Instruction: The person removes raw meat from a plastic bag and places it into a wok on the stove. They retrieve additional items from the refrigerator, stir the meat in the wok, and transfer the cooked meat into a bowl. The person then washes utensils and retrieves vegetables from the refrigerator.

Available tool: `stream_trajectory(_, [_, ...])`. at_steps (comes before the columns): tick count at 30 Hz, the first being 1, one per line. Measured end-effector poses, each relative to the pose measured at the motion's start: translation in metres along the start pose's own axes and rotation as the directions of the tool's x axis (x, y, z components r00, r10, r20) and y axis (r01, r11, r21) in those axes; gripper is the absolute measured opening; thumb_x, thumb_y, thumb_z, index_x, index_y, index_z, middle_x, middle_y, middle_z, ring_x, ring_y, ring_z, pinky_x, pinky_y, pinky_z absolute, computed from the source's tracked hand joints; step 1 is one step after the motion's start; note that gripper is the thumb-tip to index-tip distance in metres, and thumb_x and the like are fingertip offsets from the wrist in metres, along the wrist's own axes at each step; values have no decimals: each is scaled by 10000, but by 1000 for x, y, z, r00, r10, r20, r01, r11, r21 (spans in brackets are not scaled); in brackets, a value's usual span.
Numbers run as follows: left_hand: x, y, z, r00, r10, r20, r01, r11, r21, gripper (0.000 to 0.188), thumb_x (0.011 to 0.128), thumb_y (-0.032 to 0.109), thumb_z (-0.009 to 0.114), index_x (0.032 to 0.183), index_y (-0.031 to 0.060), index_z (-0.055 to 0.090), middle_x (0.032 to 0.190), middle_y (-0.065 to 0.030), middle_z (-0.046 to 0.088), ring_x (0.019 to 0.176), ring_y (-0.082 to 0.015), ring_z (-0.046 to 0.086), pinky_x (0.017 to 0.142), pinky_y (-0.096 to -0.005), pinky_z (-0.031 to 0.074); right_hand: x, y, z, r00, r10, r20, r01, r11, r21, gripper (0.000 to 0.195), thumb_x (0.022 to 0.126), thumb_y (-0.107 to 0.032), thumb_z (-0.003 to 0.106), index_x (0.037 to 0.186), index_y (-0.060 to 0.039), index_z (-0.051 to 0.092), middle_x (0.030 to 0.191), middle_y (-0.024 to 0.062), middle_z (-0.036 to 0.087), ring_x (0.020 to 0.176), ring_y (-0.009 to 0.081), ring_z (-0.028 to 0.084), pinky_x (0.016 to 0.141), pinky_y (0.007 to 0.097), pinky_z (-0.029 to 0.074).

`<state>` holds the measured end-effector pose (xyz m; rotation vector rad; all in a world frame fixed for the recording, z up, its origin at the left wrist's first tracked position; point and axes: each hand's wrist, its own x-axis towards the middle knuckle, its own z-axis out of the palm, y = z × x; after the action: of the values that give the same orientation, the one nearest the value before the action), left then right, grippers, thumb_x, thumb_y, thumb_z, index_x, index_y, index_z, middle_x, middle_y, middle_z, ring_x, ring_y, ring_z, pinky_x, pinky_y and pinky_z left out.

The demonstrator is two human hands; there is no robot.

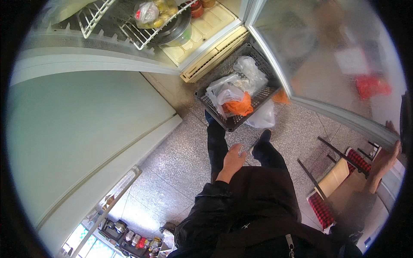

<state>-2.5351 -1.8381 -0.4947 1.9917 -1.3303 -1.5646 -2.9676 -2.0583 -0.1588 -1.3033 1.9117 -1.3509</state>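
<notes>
My left hand (233,160) hangs in front of my body with nothing in it, its fingers a little apart. At the right, my right hand (385,161) is raised with its palm against or close to the edge of a glass door (322,54) that stands ajar. Before my feet sits a black plastic crate (229,124) holding clear plastic bags (250,75) and an orange bag (240,104). Behind the crate is the display refrigerator (216,51), where a bag of yellowish round items (161,14) lies on a white wire shelf (140,43) above a lidded pot (180,35).
A clear plastic bag (263,116) lies on the speckled floor beside the crate. To the left stands a large pale panel (87,129). Chairs with red checked cloth (321,209) are at the lower right. Jars and a pot (120,225) stand at the lower left.
</notes>
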Motion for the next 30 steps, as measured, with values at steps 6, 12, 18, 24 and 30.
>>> stream_trajectory(6, [-23, 17, -19, 999, -28, -30, 29, 999, 32, 639, 901, 386, 645, 1363, -24, 485, 1353, -258, 536, 1254, -403, 510, 1048, -428, 414, -34, -10, 5, 1000, 0, 23, -1, 999, 41, 511, 981, -309, 437, 1298, 70, 567, 1314, 206, 588, 1275, 302, 511, 1131, 440, 322])
stream_trajectory(12, [-62, 169, -28, 943, 317, 97, -310, 947, -78, 795, 895, 446, 631, 1455, -44, 352, 1441, -279, 445, 1335, -394, 444, 1107, -412, 363, -109, -81, 45, 945, 17, 326, 29, 991, -134, 426, 836, 24, 673, 1253, 52, 589, 1272, 170, 613, 1134, 251, 597, 1032, 394, 430])
stream_trajectory(18, [-126, 298, -80, 846, 507, -166, -519, 854, -39, 884, 843, 357, 721, 1482, -59, 274, 1425, -305, 431, 1286, -405, 487, 1049, -425, 413, -137, -157, 67, 558, -426, 712, 527, 845, 92, 492, 804, -175, 775, 1209, 47, 604, 1133, 203, 674, 1032, 321, 653, 907, 393, 500])
stream_trajectory(24, [-127, 279, -123, 777, 439, -451, -479, 878, 30, 755, 836, 410, 718, 1374, -39, 437, 1092, -264, 658, 978, -411, 660, 844, -469, 519, -160, -159, 98, 408, -517, 752, 531, 805, 266, 403, 869, -280, 702, 1143, 13, 654, 986, 188, 711, 897, 374, 690, 776, 433, 545])
stream_trajectory(30, [-108, 248, -200, 736, 253, -627, -218, 967, 134, 606, 819, 431, 741, 1213, -2, 586, 1030, -225, 701, 977, -391, 679, 822, -455, 531, -155, -116, 80, 225, -248, 942, 558, 826, 84, 369, 879, -304, 663, 1105, -14, 644, 878, 216, 690, 838, 407, 667, 719, 480, 535])
